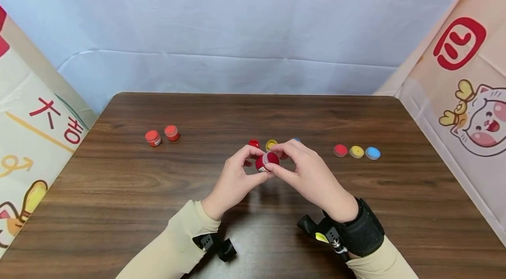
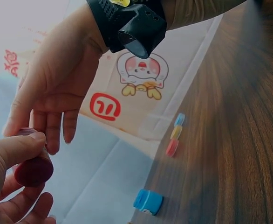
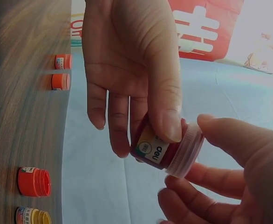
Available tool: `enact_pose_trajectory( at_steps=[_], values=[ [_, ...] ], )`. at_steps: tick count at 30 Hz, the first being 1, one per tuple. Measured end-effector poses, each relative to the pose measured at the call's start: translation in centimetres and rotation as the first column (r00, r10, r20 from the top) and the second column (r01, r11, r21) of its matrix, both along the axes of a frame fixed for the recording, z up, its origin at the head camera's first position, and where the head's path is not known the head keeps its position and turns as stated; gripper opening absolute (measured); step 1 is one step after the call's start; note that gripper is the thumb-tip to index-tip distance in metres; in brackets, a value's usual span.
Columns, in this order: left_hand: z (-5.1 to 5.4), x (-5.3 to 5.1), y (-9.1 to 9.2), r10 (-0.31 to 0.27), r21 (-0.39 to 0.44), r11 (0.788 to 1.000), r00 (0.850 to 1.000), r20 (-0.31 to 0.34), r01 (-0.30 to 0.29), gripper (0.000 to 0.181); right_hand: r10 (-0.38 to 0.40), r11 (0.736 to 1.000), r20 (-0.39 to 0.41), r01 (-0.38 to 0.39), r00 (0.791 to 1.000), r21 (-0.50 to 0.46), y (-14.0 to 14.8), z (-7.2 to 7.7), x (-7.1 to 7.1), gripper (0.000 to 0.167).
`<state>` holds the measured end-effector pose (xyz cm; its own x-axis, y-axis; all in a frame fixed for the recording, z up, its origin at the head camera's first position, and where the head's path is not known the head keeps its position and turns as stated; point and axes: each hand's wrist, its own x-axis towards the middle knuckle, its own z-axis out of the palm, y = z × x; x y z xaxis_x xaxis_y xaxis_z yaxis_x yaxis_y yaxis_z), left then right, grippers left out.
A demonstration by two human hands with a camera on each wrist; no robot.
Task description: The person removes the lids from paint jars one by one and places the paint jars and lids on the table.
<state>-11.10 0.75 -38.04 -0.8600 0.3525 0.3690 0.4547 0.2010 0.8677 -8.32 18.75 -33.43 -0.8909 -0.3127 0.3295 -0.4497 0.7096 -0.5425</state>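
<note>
Low over the middle of the table, a small dark red paint jar (image 1: 262,164) is held tilted between both hands. The left hand (image 1: 240,178) grips the jar's body by thumb and fingers, the label (image 3: 157,151) showing beside its thumb. At the other end, the right hand (image 1: 308,175) pinches the ribbed, translucent-rimmed lid (image 3: 185,151), which sits on the jar. Just behind the hands stand an uncapped red jar (image 3: 34,182), an uncapped yellow jar (image 1: 271,144) and a blue jar (image 2: 148,201), partly hidden by the hands in the head view.
Right of the hands, a red lid (image 1: 340,150), a yellow lid (image 1: 356,152) and a blue lid (image 1: 373,153) lie in a row. Two capped orange-red jars (image 1: 153,138) stand at the left of the brown wooden table (image 1: 118,200). Cloth (image 1: 237,19) hangs behind and at both sides.
</note>
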Motion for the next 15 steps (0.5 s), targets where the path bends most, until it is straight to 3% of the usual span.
enact_pose_trajectory(
  at_steps=[15],
  values=[
    [-0.46, -0.31, 0.28, -0.032, 0.005, 0.999, 0.999, 0.043, 0.032, 0.034, 0.086, 0.996, -0.001, -0.086, 0.996, -0.039, 0.44, 0.03, 0.03, 0.04]
  ],
)
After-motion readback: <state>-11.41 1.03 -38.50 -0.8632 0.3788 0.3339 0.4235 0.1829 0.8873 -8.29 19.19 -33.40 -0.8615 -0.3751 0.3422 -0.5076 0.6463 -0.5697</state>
